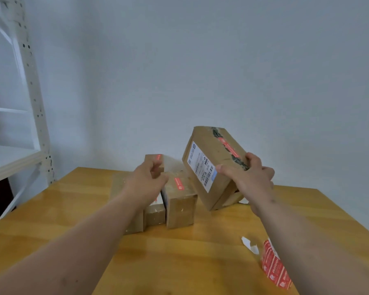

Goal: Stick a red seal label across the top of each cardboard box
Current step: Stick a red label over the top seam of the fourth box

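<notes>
Both hands reach out over the wooden bench (136, 262). Nearest, by the right arm, lies a strip of red seal labels (274, 267) with a white scrap of backing paper (250, 245) just beside it. The right hand (254, 177) grips a big cardboard box (209, 167), tilted up on one corner; the box is brown with a white shipping label on its side and a red seal label (229, 148) across its taped top. The left hand (146, 180) hangs with loosely curled fingers and holds nothing, above a group of smaller boxes (179, 207) that stand close together, some with red labels on top. Far left is a white shelf (13, 158).
</notes>
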`<state>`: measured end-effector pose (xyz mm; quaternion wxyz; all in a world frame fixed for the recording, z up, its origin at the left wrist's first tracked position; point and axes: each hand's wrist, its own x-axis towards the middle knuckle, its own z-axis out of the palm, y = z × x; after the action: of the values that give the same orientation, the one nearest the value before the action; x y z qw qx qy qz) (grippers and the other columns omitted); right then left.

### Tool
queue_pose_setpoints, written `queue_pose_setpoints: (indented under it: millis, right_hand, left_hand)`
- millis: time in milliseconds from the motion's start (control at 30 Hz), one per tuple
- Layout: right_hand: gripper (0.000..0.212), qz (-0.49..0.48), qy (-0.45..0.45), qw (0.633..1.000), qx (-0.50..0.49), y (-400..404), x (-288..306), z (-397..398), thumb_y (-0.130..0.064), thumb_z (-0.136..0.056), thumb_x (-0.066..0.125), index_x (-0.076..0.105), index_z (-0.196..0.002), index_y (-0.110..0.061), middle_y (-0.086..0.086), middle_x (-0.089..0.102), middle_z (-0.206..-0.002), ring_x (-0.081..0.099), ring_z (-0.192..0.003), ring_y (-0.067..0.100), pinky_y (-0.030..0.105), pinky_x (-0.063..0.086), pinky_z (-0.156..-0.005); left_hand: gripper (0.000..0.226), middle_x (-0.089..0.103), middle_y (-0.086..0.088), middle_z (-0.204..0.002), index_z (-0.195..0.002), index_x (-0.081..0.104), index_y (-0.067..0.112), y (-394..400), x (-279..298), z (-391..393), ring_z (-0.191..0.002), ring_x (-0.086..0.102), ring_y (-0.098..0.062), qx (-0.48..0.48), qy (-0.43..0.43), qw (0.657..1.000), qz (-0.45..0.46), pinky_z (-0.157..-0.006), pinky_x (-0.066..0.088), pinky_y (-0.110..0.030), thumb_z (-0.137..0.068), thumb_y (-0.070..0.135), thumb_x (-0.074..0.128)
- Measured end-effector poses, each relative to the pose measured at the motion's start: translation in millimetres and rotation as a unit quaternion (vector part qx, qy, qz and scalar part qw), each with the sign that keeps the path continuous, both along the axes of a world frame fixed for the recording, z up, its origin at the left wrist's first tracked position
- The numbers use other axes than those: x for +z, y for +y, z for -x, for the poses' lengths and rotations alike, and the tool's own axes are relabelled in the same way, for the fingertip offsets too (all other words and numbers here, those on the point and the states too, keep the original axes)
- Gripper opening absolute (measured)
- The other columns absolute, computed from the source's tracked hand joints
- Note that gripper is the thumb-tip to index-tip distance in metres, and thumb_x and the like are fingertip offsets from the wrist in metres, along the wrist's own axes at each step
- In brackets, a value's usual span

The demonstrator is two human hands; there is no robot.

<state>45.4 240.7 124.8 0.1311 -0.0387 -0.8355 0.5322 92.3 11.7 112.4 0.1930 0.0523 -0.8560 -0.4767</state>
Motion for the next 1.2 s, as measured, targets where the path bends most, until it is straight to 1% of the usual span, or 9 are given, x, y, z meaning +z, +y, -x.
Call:
queue_pose_setpoints:
  millis: [100, 200, 367, 500, 633, 733, 933, 1100, 1200]
  right_hand:
    - [0.105, -0.003, -0.021, 0.999, -0.030, -1, -7, 23, -0.068, -0.054, 0.072, 0.027, -0.144, -0.040, -0.001, 0.025, -0.125, 0.032, -0.127, 0.032, 0.045, 0.041, -0.102]
    - [0.115, -0.027, -0.047, 0.997, -0.050, -3, -15, 47, -0.078, -0.043, 0.066, 0.028, -0.144, -0.039, 0.003, 0.028, -0.128, 0.034, -0.124, 0.032, 0.048, 0.041, -0.106]
    - [0.120, -0.037, -0.080, 0.994, -0.061, -10, -23, 78, -0.083, -0.036, 0.062, 0.030, -0.143, -0.038, 0.006, 0.027, -0.136, 0.027, -0.132, 0.036, 0.052, 0.037, -0.108]
    - [0.120, -0.055, -0.117, 0.991, -0.042, -24, -33, 103, -0.085, -0.043, 0.063, 0.027, -0.146, -0.036, 0.006, 0.022, -0.144, 0.026, -0.135, 0.039, 0.054, 0.037, -0.107]
    - [0.120, -0.123, -0.145, 0.982, 0.002, -33, -49, 123, -0.086, -0.041, 0.058, 0.027, -0.145, -0.034, 0.004, 0.024, -0.150, 0.029, -0.136, 0.040, 0.055, 0.042, -0.103]
    - [0.119, -0.176, -0.148, 0.973, 0.004, -30, -60, 132, -0.086, -0.041, 0.055, 0.033, -0.142, -0.028, 0.007, 0.039, -0.143, 0.041, -0.129, 0.037, 0.049, 0.045, -0.097]
    - [0.107, -0.049, -0.096, 0.993, -0.043, -13, -50, 134, -0.081, -0.053, 0.062, 0.035, -0.143, -0.028, 0.003, 0.031, -0.137, 0.046, -0.123, 0.034, 0.050, 0.047, -0.098]
    - [0.088, 0.141, -0.065, 0.986, -0.052, 12, -28, 117, -0.081, -0.062, 0.060, 0.052, -0.130, -0.025, 0.002, 0.049, -0.130, 0.053, -0.104, 0.024, 0.037, 0.047, -0.081]
    - [0.051, 0.339, -0.104, 0.935, 0.015, 28, -16, 96, -0.072, -0.080, 0.051, 0.066, -0.101, -0.028, 0.002, 0.068, -0.106, 0.066, -0.092, 0.023, 0.030, 0.047, -0.068]
  left_hand:
    - [0.049, 0.054, 0.004, -0.133, -0.141, 0.043, 0.023, 0, -8, 24, -0.110, 0.047, -0.007, -0.021, -0.033, 0.998, 0.047, -0.093, 0.041, -0.025, -0.095, 0.028, 0.059]
    - [0.047, 0.057, 0.002, -0.131, -0.140, 0.046, 0.021, -3, -17, 50, -0.115, 0.054, -0.015, -0.028, -0.054, 0.995, 0.084, -0.098, 0.046, -0.032, -0.095, 0.028, 0.058]
    - [0.046, 0.056, 0.002, -0.134, -0.140, 0.047, 0.020, -9, -24, 91, -0.108, 0.057, -0.013, -0.017, -0.081, 0.991, 0.101, -0.090, 0.050, -0.031, -0.095, 0.024, 0.057]
    - [0.046, 0.058, 0.004, -0.118, -0.141, 0.045, 0.018, -6, -34, 119, -0.080, 0.055, -0.003, -0.026, -0.116, 0.986, 0.113, -0.066, 0.047, -0.021, -0.097, 0.023, 0.053]
    - [0.048, 0.052, 0.000, -0.138, -0.144, 0.043, 0.021, 1, -45, 138, -0.113, 0.054, -0.013, -0.052, -0.153, 0.981, 0.108, -0.090, 0.048, -0.026, -0.097, 0.023, 0.052]
    - [0.047, 0.053, 0.002, -0.137, -0.143, 0.043, 0.023, 7, -51, 146, -0.107, 0.053, -0.009, -0.072, -0.152, 0.979, 0.115, -0.079, 0.044, -0.019, -0.097, 0.025, 0.053]
    - [0.046, 0.051, 0.007, -0.138, -0.141, 0.045, 0.028, 12, -52, 147, -0.090, 0.049, 0.002, -0.041, -0.106, 0.988, 0.106, -0.064, 0.036, -0.010, -0.097, 0.026, 0.055]
    - [0.045, 0.052, 0.005, -0.138, -0.142, 0.045, 0.026, 18, -39, 131, -0.120, 0.050, -0.012, -0.056, -0.081, 0.995, 0.019, -0.093, 0.043, -0.027, -0.097, 0.024, 0.054]
    - [0.050, 0.047, 0.006, -0.143, -0.147, 0.038, 0.029, 27, -26, 114, -0.126, 0.046, -0.012, -0.091, -0.071, 0.992, -0.059, -0.097, 0.038, -0.028, -0.099, 0.034, 0.052]
